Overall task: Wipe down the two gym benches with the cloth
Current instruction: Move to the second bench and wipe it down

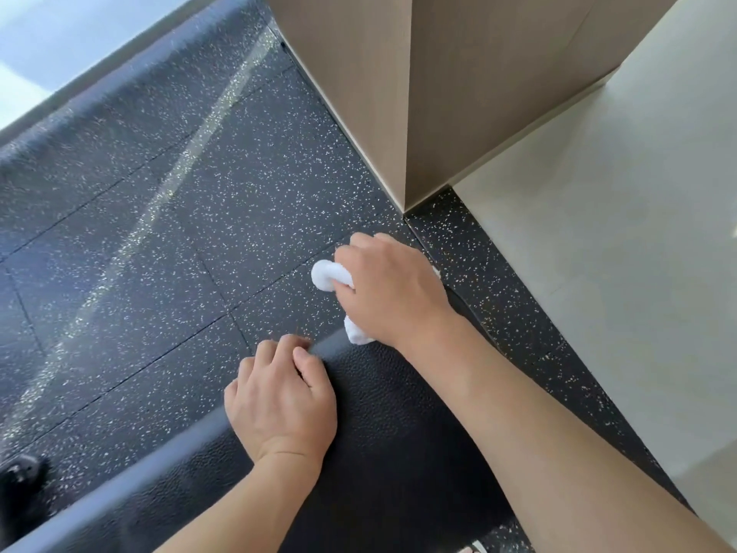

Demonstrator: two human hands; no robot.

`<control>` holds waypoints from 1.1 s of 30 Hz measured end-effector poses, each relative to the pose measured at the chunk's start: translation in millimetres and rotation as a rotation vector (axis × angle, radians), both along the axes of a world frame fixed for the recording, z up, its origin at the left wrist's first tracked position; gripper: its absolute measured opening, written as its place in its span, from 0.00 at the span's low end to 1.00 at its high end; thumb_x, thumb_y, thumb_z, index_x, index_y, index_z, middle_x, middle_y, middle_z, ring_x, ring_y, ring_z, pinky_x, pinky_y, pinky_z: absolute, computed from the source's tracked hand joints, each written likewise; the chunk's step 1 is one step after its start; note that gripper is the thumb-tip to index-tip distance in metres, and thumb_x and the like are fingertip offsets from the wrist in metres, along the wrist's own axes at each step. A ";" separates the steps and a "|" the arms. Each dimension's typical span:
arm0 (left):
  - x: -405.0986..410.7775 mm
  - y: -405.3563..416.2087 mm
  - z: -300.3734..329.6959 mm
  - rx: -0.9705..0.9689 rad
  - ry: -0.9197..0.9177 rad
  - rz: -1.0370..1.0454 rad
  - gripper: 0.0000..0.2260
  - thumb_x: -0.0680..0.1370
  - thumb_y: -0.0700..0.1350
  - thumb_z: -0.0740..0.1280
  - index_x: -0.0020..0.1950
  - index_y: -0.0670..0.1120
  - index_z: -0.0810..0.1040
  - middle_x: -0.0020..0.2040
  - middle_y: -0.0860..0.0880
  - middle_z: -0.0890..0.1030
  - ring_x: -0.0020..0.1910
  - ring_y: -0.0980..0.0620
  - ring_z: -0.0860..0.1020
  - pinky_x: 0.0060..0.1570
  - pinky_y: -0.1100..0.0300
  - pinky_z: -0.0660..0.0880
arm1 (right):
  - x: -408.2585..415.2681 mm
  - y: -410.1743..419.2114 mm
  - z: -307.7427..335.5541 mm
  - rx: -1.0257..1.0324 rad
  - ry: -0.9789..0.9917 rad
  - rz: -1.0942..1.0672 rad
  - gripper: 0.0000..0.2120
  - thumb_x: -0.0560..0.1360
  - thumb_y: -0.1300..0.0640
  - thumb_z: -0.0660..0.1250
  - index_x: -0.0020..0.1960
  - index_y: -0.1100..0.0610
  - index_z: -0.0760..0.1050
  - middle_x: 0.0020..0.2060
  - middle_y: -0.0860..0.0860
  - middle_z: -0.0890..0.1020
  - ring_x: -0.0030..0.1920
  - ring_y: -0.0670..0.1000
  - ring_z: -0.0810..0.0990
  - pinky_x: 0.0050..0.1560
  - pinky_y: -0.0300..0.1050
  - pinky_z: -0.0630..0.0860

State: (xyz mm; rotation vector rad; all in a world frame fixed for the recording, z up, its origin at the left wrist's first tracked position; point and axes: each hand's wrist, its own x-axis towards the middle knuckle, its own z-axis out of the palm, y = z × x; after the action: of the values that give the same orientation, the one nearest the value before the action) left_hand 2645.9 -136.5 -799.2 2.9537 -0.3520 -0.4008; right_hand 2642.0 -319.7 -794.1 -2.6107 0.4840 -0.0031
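Observation:
A black padded gym bench (379, 433) with a textured top and a grey edge runs from the lower left up to the middle. My right hand (391, 289) grips a bunched white cloth (329, 275) at the bench's far end, and part of the cloth pokes out below the hand at the bench corner. My left hand (281, 397) rests on the bench's left edge with its fingers curled over the rim. Only one bench is in view.
Dark speckled rubber floor tiles (159, 233) spread to the left. A tan wood-look column (399, 93) stands just beyond the bench's end, with a pale wall (618, 233) to the right. A window strip (48, 45) runs along the upper left. A dark object (20, 472) sits at the lower left.

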 end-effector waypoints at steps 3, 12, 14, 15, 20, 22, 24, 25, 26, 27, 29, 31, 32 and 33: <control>-0.2 -0.6 1.5 0.005 -0.003 -0.005 0.22 0.79 0.53 0.46 0.51 0.53 0.81 0.47 0.51 0.79 0.49 0.42 0.76 0.51 0.47 0.69 | -50.9 11.3 7.9 -0.003 -0.189 0.044 0.04 0.77 0.53 0.68 0.45 0.52 0.76 0.41 0.47 0.73 0.42 0.52 0.68 0.39 0.45 0.66; 0.4 -1.0 1.0 0.002 -0.026 -0.007 0.17 0.80 0.52 0.50 0.48 0.53 0.79 0.45 0.53 0.77 0.46 0.44 0.76 0.51 0.48 0.69 | -122.1 7.8 -11.9 -0.100 -0.334 -0.065 0.05 0.79 0.57 0.70 0.54 0.54 0.82 0.42 0.48 0.76 0.40 0.52 0.70 0.41 0.44 0.70; 0.4 -0.8 2.0 -0.003 -0.033 0.002 0.17 0.80 0.52 0.51 0.48 0.52 0.79 0.45 0.53 0.77 0.46 0.45 0.75 0.50 0.48 0.68 | -98.7 2.7 -10.6 -0.077 -0.318 -0.155 0.05 0.81 0.54 0.69 0.53 0.55 0.80 0.43 0.48 0.75 0.42 0.51 0.69 0.43 0.40 0.65; 0.5 -0.6 2.4 -0.003 -0.034 0.008 0.17 0.80 0.52 0.51 0.48 0.52 0.79 0.44 0.53 0.77 0.46 0.45 0.75 0.50 0.48 0.68 | -86.1 -1.0 -9.3 -0.067 -0.289 -0.188 0.06 0.81 0.53 0.68 0.51 0.55 0.79 0.43 0.48 0.75 0.43 0.51 0.69 0.42 0.40 0.63; -0.5 -0.8 2.8 -0.022 -0.038 0.013 0.18 0.81 0.52 0.51 0.48 0.52 0.80 0.45 0.53 0.78 0.47 0.45 0.76 0.51 0.49 0.67 | -38.7 -8.2 -4.5 -0.113 -0.115 -0.144 0.12 0.77 0.49 0.69 0.40 0.52 0.71 0.38 0.46 0.70 0.39 0.52 0.69 0.34 0.44 0.61; -0.3 -1.0 3.1 -0.016 -0.027 0.007 0.18 0.81 0.53 0.51 0.47 0.52 0.80 0.44 0.53 0.78 0.47 0.45 0.75 0.51 0.49 0.66 | -36.8 -8.2 -3.6 -0.123 -0.080 -0.120 0.12 0.76 0.48 0.69 0.39 0.52 0.70 0.38 0.46 0.71 0.39 0.52 0.70 0.33 0.44 0.62; -0.5 -0.8 5.0 -0.008 -0.004 0.008 0.18 0.81 0.53 0.51 0.46 0.52 0.79 0.44 0.53 0.77 0.47 0.46 0.75 0.51 0.49 0.66 | -37.2 -8.5 -1.4 -0.131 -0.035 -0.117 0.12 0.76 0.46 0.65 0.38 0.52 0.70 0.38 0.46 0.70 0.40 0.52 0.69 0.33 0.44 0.62; -0.6 -0.2 5.3 -0.006 0.004 0.010 0.18 0.81 0.53 0.51 0.46 0.52 0.79 0.44 0.53 0.77 0.47 0.46 0.75 0.52 0.49 0.66 | -36.0 -8.2 0.2 -0.139 -0.006 -0.115 0.13 0.76 0.45 0.63 0.38 0.51 0.70 0.38 0.46 0.70 0.40 0.52 0.68 0.34 0.44 0.62; -0.5 0.8 4.8 -0.007 0.010 0.012 0.17 0.81 0.53 0.51 0.47 0.52 0.80 0.44 0.53 0.78 0.47 0.46 0.75 0.52 0.50 0.66 | -33.6 -8.1 1.8 -0.146 0.023 -0.107 0.13 0.76 0.44 0.62 0.38 0.51 0.69 0.37 0.45 0.69 0.40 0.52 0.67 0.34 0.44 0.62; -0.6 2.0 4.5 -0.014 0.014 0.015 0.17 0.81 0.53 0.52 0.47 0.53 0.80 0.44 0.54 0.78 0.47 0.46 0.75 0.52 0.50 0.67 | -31.0 -7.7 3.2 -0.152 0.053 -0.093 0.13 0.76 0.44 0.62 0.38 0.51 0.69 0.37 0.46 0.69 0.40 0.52 0.67 0.35 0.44 0.62; -0.2 2.6 5.9 -0.057 0.012 0.015 0.16 0.81 0.53 0.53 0.48 0.54 0.80 0.45 0.55 0.78 0.47 0.47 0.76 0.52 0.50 0.67 | -26.6 -6.5 6.1 -0.167 0.119 -0.070 0.14 0.77 0.46 0.63 0.38 0.51 0.68 0.38 0.46 0.69 0.40 0.53 0.67 0.36 0.45 0.63; 1.0 3.9 9.6 -0.114 0.032 0.016 0.15 0.81 0.53 0.53 0.49 0.54 0.80 0.46 0.56 0.79 0.48 0.48 0.76 0.53 0.50 0.67 | -22.7 -4.9 9.4 -0.191 0.188 -0.073 0.13 0.78 0.47 0.63 0.38 0.51 0.67 0.39 0.47 0.69 0.41 0.53 0.69 0.37 0.46 0.64; 1.8 6.1 11.9 -0.146 0.055 0.009 0.14 0.80 0.54 0.54 0.50 0.55 0.79 0.46 0.57 0.79 0.48 0.49 0.76 0.54 0.51 0.67 | -20.9 -2.6 10.9 -0.216 0.226 -0.076 0.12 0.78 0.47 0.63 0.39 0.51 0.68 0.39 0.47 0.69 0.43 0.54 0.70 0.38 0.47 0.64; 2.9 9.6 14.4 -0.185 0.075 -0.014 0.13 0.79 0.54 0.54 0.51 0.54 0.78 0.47 0.57 0.78 0.49 0.50 0.77 0.55 0.51 0.67 | -18.5 0.6 12.3 -0.244 0.267 -0.076 0.11 0.78 0.48 0.62 0.39 0.52 0.70 0.40 0.46 0.69 0.44 0.54 0.71 0.39 0.47 0.64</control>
State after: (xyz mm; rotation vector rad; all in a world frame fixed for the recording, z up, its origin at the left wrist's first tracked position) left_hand 2648.8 -126.9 -784.8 2.7500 -0.3794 -0.4533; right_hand 2623.4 -319.1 -781.8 -2.8440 0.7162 0.2809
